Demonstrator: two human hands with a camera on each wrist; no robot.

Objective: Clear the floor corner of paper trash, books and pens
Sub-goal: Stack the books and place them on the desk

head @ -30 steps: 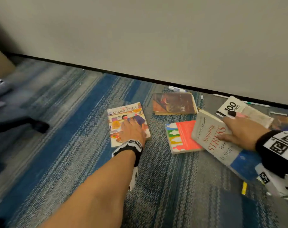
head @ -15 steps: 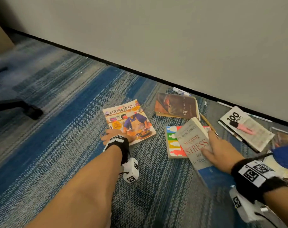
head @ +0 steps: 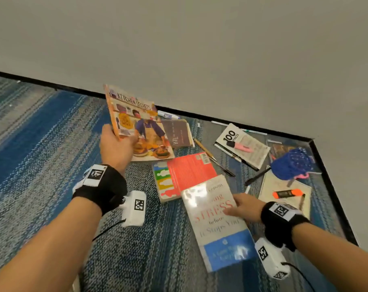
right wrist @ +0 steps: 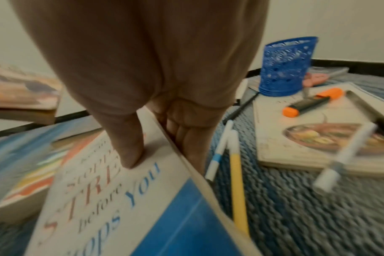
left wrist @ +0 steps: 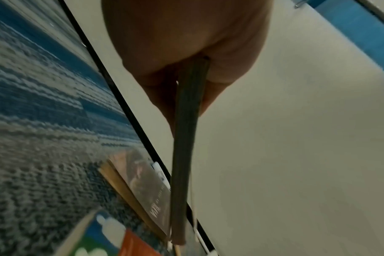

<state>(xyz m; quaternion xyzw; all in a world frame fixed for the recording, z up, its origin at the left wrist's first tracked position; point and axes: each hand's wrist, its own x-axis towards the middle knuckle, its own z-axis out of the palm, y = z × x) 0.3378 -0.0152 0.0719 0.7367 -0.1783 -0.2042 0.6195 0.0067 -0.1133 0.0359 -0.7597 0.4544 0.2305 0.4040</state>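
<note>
My left hand (head: 117, 142) grips the Kitchen Secrets cookbook (head: 141, 125) by its lower left edge, raised off the carpet and tilted; in the left wrist view the cookbook (left wrist: 184, 155) shows edge-on between thumb and fingers. My right hand (head: 242, 205) pinches the white and blue Stress book (head: 218, 226), thumb on the cover and fingers underneath, clear in the right wrist view on the Stress book (right wrist: 121, 199). A red book (head: 183, 173) lies under its top end. A brown book (head: 177, 134) lies by the wall.
Toward the corner lie a "100" booklet (head: 244, 144) with a pink highlighter (head: 241, 146), a blue mesh pen cup (head: 291, 163), an orange highlighter (head: 286, 193) on a recipe book (right wrist: 318, 138), and several pens (right wrist: 237, 181). A black baseboard (head: 326, 175) bounds the carpet.
My left hand went from pressing the cookbook flat to gripping its edge and lifting it. My right hand slid the Stress book toward me and now pinches it, its right edge raised.
</note>
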